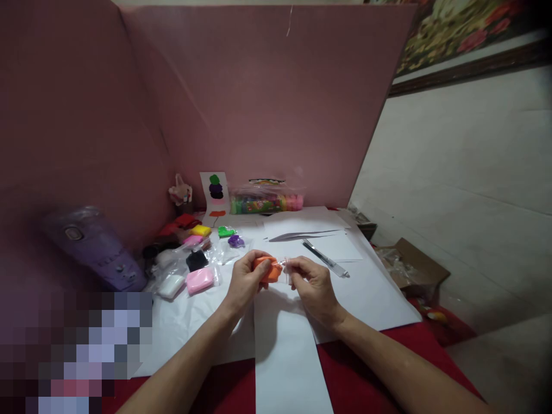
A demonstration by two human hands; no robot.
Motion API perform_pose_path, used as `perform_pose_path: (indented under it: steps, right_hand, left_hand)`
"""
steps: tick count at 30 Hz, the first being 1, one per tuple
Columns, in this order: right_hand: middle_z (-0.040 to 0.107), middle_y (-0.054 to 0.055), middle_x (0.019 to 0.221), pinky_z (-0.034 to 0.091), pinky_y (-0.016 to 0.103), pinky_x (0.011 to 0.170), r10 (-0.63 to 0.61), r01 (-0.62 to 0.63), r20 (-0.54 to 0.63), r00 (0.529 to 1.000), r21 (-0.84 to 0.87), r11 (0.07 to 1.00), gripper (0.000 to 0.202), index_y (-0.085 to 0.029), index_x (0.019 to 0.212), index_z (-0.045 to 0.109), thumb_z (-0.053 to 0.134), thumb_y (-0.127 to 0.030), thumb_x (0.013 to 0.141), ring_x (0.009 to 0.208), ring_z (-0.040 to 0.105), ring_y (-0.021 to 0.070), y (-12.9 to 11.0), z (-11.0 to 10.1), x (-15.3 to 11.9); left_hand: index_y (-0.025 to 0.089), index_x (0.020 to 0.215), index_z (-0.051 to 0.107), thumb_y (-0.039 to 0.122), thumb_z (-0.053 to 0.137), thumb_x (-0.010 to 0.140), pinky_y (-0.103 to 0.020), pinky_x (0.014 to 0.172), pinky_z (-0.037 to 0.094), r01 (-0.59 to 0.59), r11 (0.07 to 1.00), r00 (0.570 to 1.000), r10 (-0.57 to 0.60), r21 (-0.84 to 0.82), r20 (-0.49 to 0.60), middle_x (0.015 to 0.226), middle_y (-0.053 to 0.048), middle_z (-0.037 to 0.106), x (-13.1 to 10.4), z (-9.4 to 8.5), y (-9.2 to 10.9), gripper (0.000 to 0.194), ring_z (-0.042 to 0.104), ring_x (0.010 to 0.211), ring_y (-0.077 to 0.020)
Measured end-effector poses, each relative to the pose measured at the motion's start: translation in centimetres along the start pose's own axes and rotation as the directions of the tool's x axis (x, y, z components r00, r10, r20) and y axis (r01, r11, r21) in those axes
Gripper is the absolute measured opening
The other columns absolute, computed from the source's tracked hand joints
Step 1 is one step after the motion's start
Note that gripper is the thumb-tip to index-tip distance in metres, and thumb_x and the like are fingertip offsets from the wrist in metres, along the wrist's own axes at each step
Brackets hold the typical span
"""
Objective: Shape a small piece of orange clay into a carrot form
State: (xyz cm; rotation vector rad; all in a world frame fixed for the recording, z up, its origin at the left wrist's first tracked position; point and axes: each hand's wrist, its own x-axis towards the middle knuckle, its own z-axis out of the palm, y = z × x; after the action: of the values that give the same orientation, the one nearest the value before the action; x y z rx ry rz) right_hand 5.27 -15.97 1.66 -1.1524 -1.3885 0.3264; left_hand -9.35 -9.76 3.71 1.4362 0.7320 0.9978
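My left hand (252,275) grips a lump of orange modelling clay (271,270) in a small clear bag, thumb on top. The fingers of my right hand (308,279) pinch the bag's clear top end (286,270). Both hands are above a long white paper strip (282,351) that runs toward me over the table. To the left lie several bagged clay pieces, among them a pink one (200,280), a white one (171,286), a black one (197,260), a purple one (236,241), a green one (226,232) and a yellow one (200,230).
A purple bottle-like object (101,247) leans at the left. Behind stand a card with coloured patches (214,195) and a pack of colourful clay (265,203). White sheets (302,221) and a bundle of slim tools (325,259) lie beyond my hands. A cardboard box (414,264) sits right.
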Motion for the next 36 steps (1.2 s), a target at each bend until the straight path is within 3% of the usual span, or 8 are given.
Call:
perform_pose_path:
  steps: [6, 9, 13, 21, 30, 36]
  right_hand:
    - [0.056, 0.001, 0.071, 0.047, 0.023, 0.049, -0.023, 0.004, 0.157, 0.987, 0.116, 0.993, 0.021, -0.019, 0.094, 0.070, 0.052, -0.014, 0.084, 0.055, 0.054, 0.0099, 0.4, -0.2, 0.1]
    - [0.059, 0.002, 0.073, 0.046, 0.022, 0.048, -0.044, 0.024, 0.145, 0.989, 0.138, 0.990, 0.018, -0.021, 0.090, 0.071, 0.057, -0.013, 0.081, 0.060, 0.055, 0.0112, 0.6, -0.2, 0.1]
    - [0.057, 0.000, 0.070, 0.046, 0.024, 0.052, -0.112, 0.098, 0.107, 0.988, 0.130, 0.987, 0.030, -0.023, 0.093, 0.072, 0.052, -0.006, 0.079, 0.063, 0.054, 0.0121, 0.5, -0.2, 0.1]
    - [0.054, 0.001, 0.068, 0.044, 0.027, 0.059, -0.181, 0.188, 0.132, 0.975, -0.043, 0.981, 0.028, -0.020, 0.093, 0.070, 0.048, -0.007, 0.082, 0.062, 0.051, 0.0131, -0.4, -0.3, 0.3]
    - [0.060, 0.001, 0.073, 0.044, 0.025, 0.061, -0.067, 0.093, 0.186, 0.980, -0.132, 0.987, 0.006, -0.019, 0.080, 0.063, 0.062, -0.014, 0.079, 0.066, 0.055, 0.0139, -0.4, -0.3, 0.2]
    - [0.059, 0.001, 0.071, 0.040, 0.025, 0.059, -0.059, 0.126, 0.242, 0.968, -0.270, 0.955, 0.008, -0.018, 0.075, 0.058, 0.057, -0.018, 0.084, 0.062, 0.052, 0.0130, -0.5, -0.6, 0.2]
  left_hand:
    - [0.014, 0.085, 0.058, 0.041, 0.063, 0.076, -0.017, 0.035, 0.030, 0.022, 1.000, 0.999, -0.021, -0.023, 0.028, 0.057, 0.002, 0.056, 0.1, -0.4, -0.2, 0.029, 0.047, 0.040, -0.0070]
    - [0.014, 0.085, 0.058, 0.041, 0.064, 0.075, -0.017, 0.035, 0.031, 0.051, 0.999, 0.998, -0.051, -0.018, 0.036, 0.058, 0.002, 0.056, 0.1, -0.4, -0.2, 0.030, 0.046, 0.041, -0.0070]
    - [0.014, 0.084, 0.059, 0.042, 0.064, 0.074, -0.016, 0.034, 0.030, 0.056, 0.998, 0.998, -0.057, 0.019, 0.015, 0.058, 0.002, 0.056, 0.0, -0.2, 0.0, 0.031, 0.045, 0.040, -0.0062]
    - [0.014, 0.083, 0.059, 0.041, 0.063, 0.075, -0.016, 0.034, 0.029, 0.028, 1.000, 0.999, -0.028, 0.010, 0.026, 0.056, 0.002, 0.055, 0.0, -0.2, 0.2, 0.029, 0.045, 0.039, -0.0064]
    - [0.014, 0.084, 0.059, 0.041, 0.066, 0.073, -0.015, 0.037, 0.032, 0.093, 0.993, 0.995, -0.090, -0.069, 0.049, 0.063, 0.001, 0.058, -0.1, -0.3, -0.6, 0.030, 0.046, 0.045, -0.0061]
    - [0.015, 0.081, 0.061, 0.041, 0.066, 0.073, -0.017, 0.040, 0.035, 0.110, 0.994, 0.993, -0.110, -0.001, 0.035, 0.064, 0.001, 0.057, -0.1, 0.1, -0.6, 0.028, 0.049, 0.048, -0.0080]
